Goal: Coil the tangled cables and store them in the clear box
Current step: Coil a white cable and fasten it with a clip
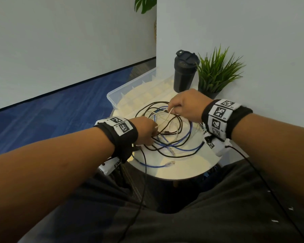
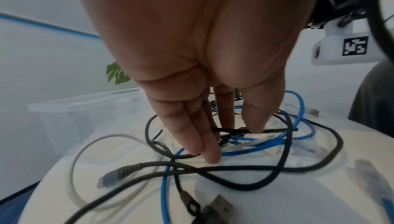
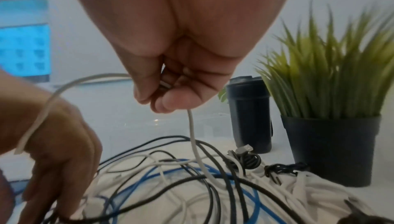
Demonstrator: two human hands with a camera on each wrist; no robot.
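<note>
Right hand [image 1: 186, 104] pinches white cable [image 3: 193, 136] above tangle, cable dropping toward 6 o'clock into pile on round table [image 1: 188, 165]. Left hand [image 1: 144, 129] at 8 o'clock of pile — fingers straight, pressing black cable [image 2: 245, 167] and blue cable [image 2: 264, 146]. Clear box [image 1: 130, 88] at 11 o'clock, left hand nearer — judged step: freeing white strand.

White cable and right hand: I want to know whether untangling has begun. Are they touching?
Touching. The right wrist view shows the right hand pinching the white cable, which hangs from its fingertips into the tangle.
</note>
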